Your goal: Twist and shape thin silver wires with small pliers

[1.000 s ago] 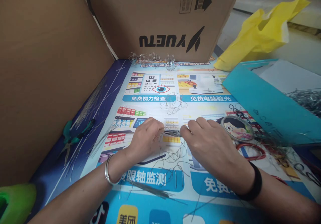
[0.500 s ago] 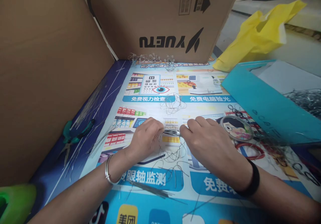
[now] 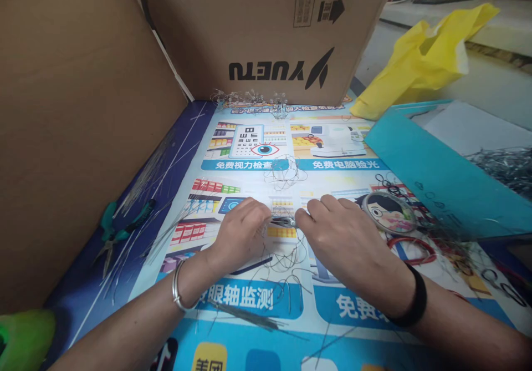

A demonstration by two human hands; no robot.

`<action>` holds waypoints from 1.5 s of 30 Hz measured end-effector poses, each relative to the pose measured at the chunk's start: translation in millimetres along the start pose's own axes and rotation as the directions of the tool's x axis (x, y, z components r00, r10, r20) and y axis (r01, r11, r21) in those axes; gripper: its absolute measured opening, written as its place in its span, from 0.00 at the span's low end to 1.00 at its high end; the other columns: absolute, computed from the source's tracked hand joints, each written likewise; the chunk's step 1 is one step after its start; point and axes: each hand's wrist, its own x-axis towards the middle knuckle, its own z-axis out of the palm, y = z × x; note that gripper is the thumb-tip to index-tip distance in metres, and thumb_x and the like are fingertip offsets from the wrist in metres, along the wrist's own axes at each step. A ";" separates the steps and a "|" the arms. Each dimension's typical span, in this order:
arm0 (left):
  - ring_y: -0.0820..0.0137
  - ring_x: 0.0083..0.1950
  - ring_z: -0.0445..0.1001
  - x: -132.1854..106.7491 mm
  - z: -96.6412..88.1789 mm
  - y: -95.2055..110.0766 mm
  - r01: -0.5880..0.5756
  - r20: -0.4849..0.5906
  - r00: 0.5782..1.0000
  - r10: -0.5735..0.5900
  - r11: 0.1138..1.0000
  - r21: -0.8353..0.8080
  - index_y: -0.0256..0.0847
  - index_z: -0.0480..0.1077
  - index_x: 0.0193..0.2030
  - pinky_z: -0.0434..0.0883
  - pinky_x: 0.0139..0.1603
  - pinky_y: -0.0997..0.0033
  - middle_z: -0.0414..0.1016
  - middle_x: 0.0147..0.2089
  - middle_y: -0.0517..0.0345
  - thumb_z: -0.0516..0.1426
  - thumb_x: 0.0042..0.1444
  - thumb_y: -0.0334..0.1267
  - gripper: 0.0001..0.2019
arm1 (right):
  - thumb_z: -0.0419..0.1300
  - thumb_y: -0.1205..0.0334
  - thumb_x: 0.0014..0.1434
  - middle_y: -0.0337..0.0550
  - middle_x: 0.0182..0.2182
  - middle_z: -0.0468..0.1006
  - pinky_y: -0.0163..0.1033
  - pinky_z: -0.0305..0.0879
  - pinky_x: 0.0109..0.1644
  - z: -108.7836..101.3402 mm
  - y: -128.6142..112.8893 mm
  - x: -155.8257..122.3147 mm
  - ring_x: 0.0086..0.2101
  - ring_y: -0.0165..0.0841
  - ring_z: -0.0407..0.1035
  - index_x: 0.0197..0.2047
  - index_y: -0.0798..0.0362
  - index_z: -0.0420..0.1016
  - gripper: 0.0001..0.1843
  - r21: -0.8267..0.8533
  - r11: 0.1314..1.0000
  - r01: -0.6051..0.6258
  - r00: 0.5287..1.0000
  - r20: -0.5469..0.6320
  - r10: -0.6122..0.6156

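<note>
My left hand (image 3: pixel 245 229), with a silver bangle at the wrist, is closed on one end of a bundle of thin wire (image 3: pixel 282 221). The bundle's other end, with a small shiny piece, sits at the pinched fingertips of my right hand (image 3: pixel 336 238), which has a black band at its wrist. Bent loops of wire (image 3: pixel 288 254) hang or lie just below the two hands; I cannot tell whether they join the held bundle. A separate loose wire ring shape (image 3: pixel 285 172) lies beyond the hands on the printed sheet.
Teal-handled pliers (image 3: pixel 111 232) and straight wires (image 3: pixel 145 185) lie at left; cut wires (image 3: pixel 245 314) lie nearer me. A teal box (image 3: pixel 432 177) of wire, a round tin (image 3: pixel 388 213), red wire coil (image 3: pixel 415 249) and yellow bag (image 3: pixel 415 63) are at right. Cardboard (image 3: pixel 266 32) stands behind.
The view has shifted slightly. Both hands keep their grip on the wire bundle, with the right fingertips moved a little over its shiny end.
</note>
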 end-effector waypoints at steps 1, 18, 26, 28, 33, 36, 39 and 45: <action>0.69 0.29 0.65 0.4 -0.2 0.4 -0.001 0.000 1.000 0.001 1.000 0.008 0.39 0.62 0.32 0.66 0.29 0.69 0.69 0.27 0.56 0.48 0.55 0.24 0.07 | 0.57 0.72 0.54 0.44 0.27 0.70 0.42 0.42 0.32 -0.1 0.0 0.2 0.30 0.40 0.60 0.31 0.52 0.70 0.05 0.004 1.000 -0.002 1.000 0.001 0.002; 0.71 0.32 0.67 -5.0 -1.9 -5.1 0.186 0.012 0.982 -0.186 0.982 -0.009 0.39 0.63 0.36 0.66 0.33 0.71 0.68 0.30 0.57 0.49 0.61 0.30 0.04 | 0.57 0.66 0.58 0.44 0.27 0.70 0.41 0.44 0.32 -6.7 20.9 2.3 0.30 0.39 0.61 0.30 0.51 0.70 0.05 0.041 0.997 -0.059 0.995 0.083 0.056; 0.71 0.34 0.67 -4.6 -4.0 -2.0 0.194 -0.017 0.981 -0.195 0.978 -0.077 0.39 0.63 0.36 0.66 0.35 0.70 0.68 0.32 0.57 0.49 0.60 0.29 0.04 | 0.58 0.59 0.57 0.44 0.26 0.74 0.39 0.47 0.31 -21.6 39.3 -7.7 0.28 0.36 0.65 0.29 0.52 0.74 0.08 0.119 0.983 -0.138 0.961 0.256 0.104; 0.71 0.35 0.68 -4.7 -4.3 -1.5 0.194 -0.012 0.981 -0.196 0.976 -0.099 0.39 0.63 0.37 0.67 0.36 0.69 0.70 0.33 0.56 0.49 0.60 0.28 0.04 | 0.58 0.59 0.56 0.44 0.26 0.74 0.39 0.47 0.30 -20.6 39.4 -8.4 0.27 0.35 0.65 0.29 0.52 0.74 0.08 0.116 0.984 -0.133 0.955 0.282 0.096; 0.71 0.36 0.68 -5.6 -4.6 -1.3 0.200 -0.001 0.980 -0.201 0.973 -0.114 0.39 0.64 0.37 0.67 0.37 0.69 0.71 0.34 0.56 0.49 0.61 0.28 0.05 | 0.58 0.58 0.57 0.46 0.28 0.75 0.38 0.49 0.29 -16.1 37.5 -6.1 0.29 0.38 0.68 0.32 0.52 0.74 0.08 0.103 0.986 -0.130 0.936 0.342 0.087; 0.72 0.35 0.69 -6.0 -4.6 -1.3 0.194 0.011 0.981 -0.194 0.974 -0.119 0.39 0.64 0.38 0.67 0.37 0.71 0.72 0.34 0.55 0.49 0.61 0.29 0.04 | 0.56 0.57 0.58 0.46 0.29 0.76 0.39 0.50 0.29 -15.3 36.5 -4.7 0.30 0.39 0.69 0.33 0.52 0.74 0.09 0.097 0.987 -0.129 0.926 0.368 0.085; 0.72 0.35 0.69 -6.0 -4.4 -1.0 0.183 0.011 0.983 -0.183 0.976 -0.118 0.39 0.64 0.38 0.67 0.37 0.71 0.72 0.35 0.55 0.50 0.61 0.29 0.04 | 0.56 0.57 0.59 0.46 0.29 0.76 0.39 0.50 0.29 -13.7 36.5 -4.6 0.30 0.39 0.69 0.33 0.52 0.74 0.10 0.080 0.988 -0.131 0.924 0.371 0.092; 0.72 0.34 0.70 -5.9 -3.8 -1.2 0.192 0.030 0.981 -0.190 0.975 -0.110 0.39 0.64 0.38 0.67 0.35 0.71 0.72 0.33 0.56 0.50 0.61 0.30 0.04 | 0.57 0.57 0.59 0.45 0.29 0.76 0.37 0.48 0.28 -7.1 33.8 -3.3 0.29 0.37 0.69 0.33 0.52 0.75 0.09 0.099 0.989 -0.112 0.933 0.353 0.070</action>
